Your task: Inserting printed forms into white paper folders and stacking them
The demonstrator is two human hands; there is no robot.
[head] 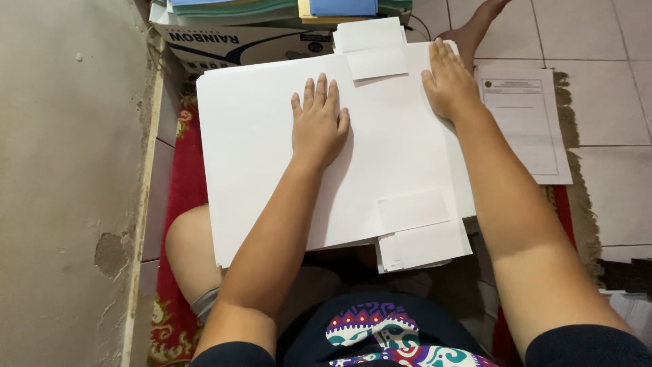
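The person sits on the floor with a stack of white paper sheets (272,163) resting across the lap, its long axis running left to right in the head view, tilted slightly. The left hand (318,122) lies flat on the middle of the top sheet, fingers close together and pointing away from the body, gripping nothing. The right hand (447,81) lies flat too, palm down on the stack's far right corner, fingers extended and holding nothing. So the stack lies directly beneath both hands; the left one is nearer its centre, the right one nearer its edge. Small white paper slips (372,44) sit at the far edge between the hands, and more slips (421,234) poke out at the near right corner. A printed form (526,122) lies on the tiled floor just beside the right forearm. A cardboard box (238,44) stands beyond the stack, and a red rug (178,197) shows on the left.
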